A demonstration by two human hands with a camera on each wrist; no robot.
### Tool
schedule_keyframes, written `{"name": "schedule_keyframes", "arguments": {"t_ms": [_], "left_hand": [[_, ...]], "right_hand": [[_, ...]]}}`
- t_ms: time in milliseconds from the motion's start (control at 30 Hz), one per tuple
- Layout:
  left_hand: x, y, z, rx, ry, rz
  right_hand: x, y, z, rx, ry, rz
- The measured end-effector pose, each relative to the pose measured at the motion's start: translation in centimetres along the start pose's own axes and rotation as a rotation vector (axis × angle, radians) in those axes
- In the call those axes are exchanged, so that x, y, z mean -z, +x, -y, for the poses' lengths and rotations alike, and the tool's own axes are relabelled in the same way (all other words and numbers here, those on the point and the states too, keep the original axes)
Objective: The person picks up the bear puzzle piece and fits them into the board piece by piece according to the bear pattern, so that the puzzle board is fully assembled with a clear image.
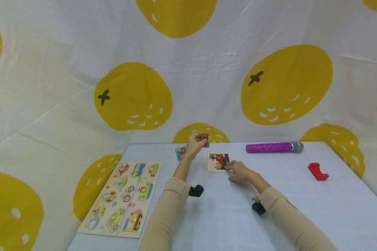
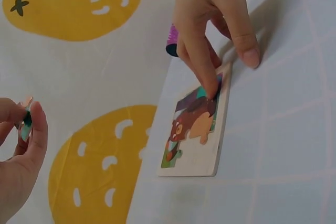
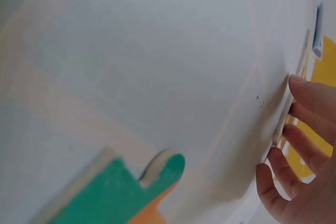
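Note:
My left hand (image 1: pixel 194 144) is raised above the back of the table and pinches a small jigsaw piece (image 1: pixel 207 142), seen green and orange between fingertips and thumb in the left wrist view. In front of my right hand (image 1: pixel 241 170) lies a square wooden jigsaw board (image 2: pixel 197 161) with a brown bear picture. Its lower left part is bare pale wood. With an extended finger my right hand touches a piece (image 2: pixel 215 90) at the board's right side, thumb apart on the table side. A loose green and orange jigsaw piece (image 3: pixel 113 192) lies beneath my right wrist.
A small picture piece (image 1: pixel 179 152) lies behind my left wrist. On the left is a large wooden vehicle puzzle board (image 1: pixel 130 184). A purple glitter microphone (image 1: pixel 270 147) lies at the back right, near a red curved block (image 1: pixel 318 172). A fruit-patterned cloth (image 1: pixel 201 87) hangs behind.

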State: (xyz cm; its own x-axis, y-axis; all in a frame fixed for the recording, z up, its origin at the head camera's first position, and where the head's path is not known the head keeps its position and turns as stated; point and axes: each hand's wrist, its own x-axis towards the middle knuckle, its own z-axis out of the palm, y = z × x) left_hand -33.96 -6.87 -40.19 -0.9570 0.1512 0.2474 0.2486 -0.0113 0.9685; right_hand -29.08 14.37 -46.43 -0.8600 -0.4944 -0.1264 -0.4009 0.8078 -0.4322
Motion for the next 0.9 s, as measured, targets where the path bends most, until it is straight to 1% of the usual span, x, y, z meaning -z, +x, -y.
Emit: {"name": "schedule_keyframes", "arguments": {"t_ms": [100,200,333,433,533,733,833,900], "left_hand": [[0.1,0.1,0.3,-0.004,0.096,-0.006],[0.1,0.1,0.7,0.014,0.190,-0.021],[-0.1,0.2,1.6,0.054,0.248,-0.053],[-0.3,0.2,2.2,0.086,0.265,-0.065],[-0.4,0.2,2.9,0.108,0.279,-0.051],[-0.6,0.2,3.4,0.099,0.258,-0.009],[-0.7,0.3,3.6,0.102,0.237,0.004],[-0.8,0.4,3.8,0.108,0.234,-0.001]], "right_hand": [[0.0,0.0,0.0,-0.005,0.000,0.000],[-0.1,0.0,-0.1,-0.010,0.000,0.000],[-0.2,0.2,-0.3,-0.030,0.001,0.009],[-0.2,0.3,-0.3,-0.047,0.006,0.017],[-0.3,0.4,-0.4,-0.057,0.016,0.021],[-0.4,0.4,-0.4,-0.045,0.005,0.015],[-0.4,0.3,-0.3,-0.022,-0.018,0.007],[-0.4,0.3,-0.3,-0.007,-0.028,0.002]]}}
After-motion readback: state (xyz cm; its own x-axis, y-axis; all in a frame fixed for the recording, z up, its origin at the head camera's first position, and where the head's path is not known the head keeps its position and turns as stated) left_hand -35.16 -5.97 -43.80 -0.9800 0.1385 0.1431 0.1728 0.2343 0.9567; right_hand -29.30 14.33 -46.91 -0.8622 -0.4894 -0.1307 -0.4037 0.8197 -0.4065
